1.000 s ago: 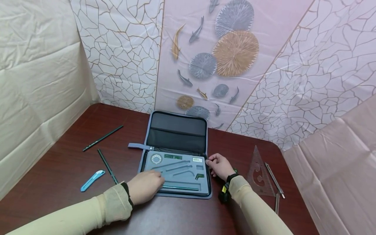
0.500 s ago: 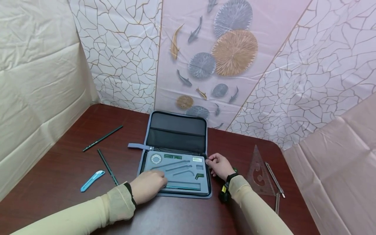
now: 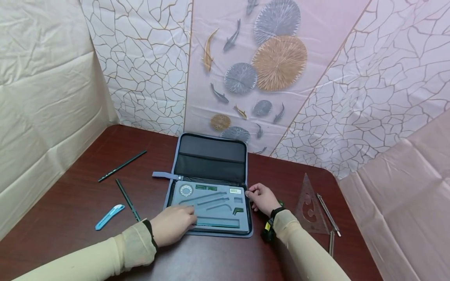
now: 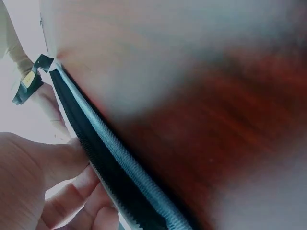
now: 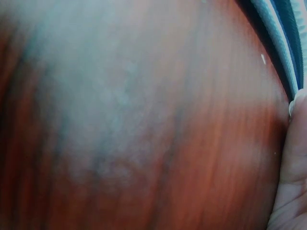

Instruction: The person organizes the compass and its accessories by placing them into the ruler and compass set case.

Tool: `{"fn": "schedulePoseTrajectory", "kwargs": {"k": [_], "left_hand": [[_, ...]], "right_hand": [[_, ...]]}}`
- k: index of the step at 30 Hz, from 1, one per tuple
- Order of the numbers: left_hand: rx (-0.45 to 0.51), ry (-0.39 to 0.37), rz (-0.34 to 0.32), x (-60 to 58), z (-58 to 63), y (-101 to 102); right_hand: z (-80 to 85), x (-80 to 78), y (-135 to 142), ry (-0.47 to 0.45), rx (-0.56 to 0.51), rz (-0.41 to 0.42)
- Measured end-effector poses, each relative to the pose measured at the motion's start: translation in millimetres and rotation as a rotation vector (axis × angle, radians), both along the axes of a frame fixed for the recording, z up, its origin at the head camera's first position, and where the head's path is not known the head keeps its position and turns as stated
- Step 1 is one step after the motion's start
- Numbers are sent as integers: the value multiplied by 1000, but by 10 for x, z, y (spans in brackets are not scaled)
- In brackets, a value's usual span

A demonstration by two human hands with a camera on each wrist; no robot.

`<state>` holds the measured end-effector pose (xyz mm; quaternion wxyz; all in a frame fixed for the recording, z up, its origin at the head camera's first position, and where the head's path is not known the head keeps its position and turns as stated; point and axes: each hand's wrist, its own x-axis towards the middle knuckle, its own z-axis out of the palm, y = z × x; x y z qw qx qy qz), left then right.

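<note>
While the unzipped case is lying on the red-brown table with its dark lid spreading toward twelve o'clock, the person's two hands are meeting it from opposite sides. Reckoning from the middle of the grey-blue tray inside, the left hand is resting at about eight o'clock, its fingers bending over the tray's edge. At six o'clock a green pencil is lying in the long slot, its left end disappearing beneath those fingers; I cannot tell whether they are gripping it or only pressing. At three o'clock the right hand is pinching the case's side edge between thumb and finger.

In the tray, a pale ring-shaped piece is sitting at ten o'clock, small green pieces at twelve, a white block at two and a green angled piece at three. Out on the table, one loose pencil is lying at ten o'clock and another at nine, with a blue cutter lying beyond the second. Toward three o'clock a transparent triangle is lying near a slim silvery tool.
</note>
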<state>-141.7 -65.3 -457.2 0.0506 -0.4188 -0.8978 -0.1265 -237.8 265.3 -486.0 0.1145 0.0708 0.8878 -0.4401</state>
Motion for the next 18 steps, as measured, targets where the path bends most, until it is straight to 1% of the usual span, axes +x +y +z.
{"fn": "schedulePoseTrajectory", "kwargs": {"k": [3, 10, 18], "left_hand": [[-5, 13, 0, -11, 11, -8], [8, 16, 46, -22, -9, -45], [34, 1, 32, -11, -18, -39]], "right_hand": [[7, 1, 4, -4, -6, 0], [5, -6, 10, 0, -26, 14], [-4, -12, 28, -2, -38, 13]]}}
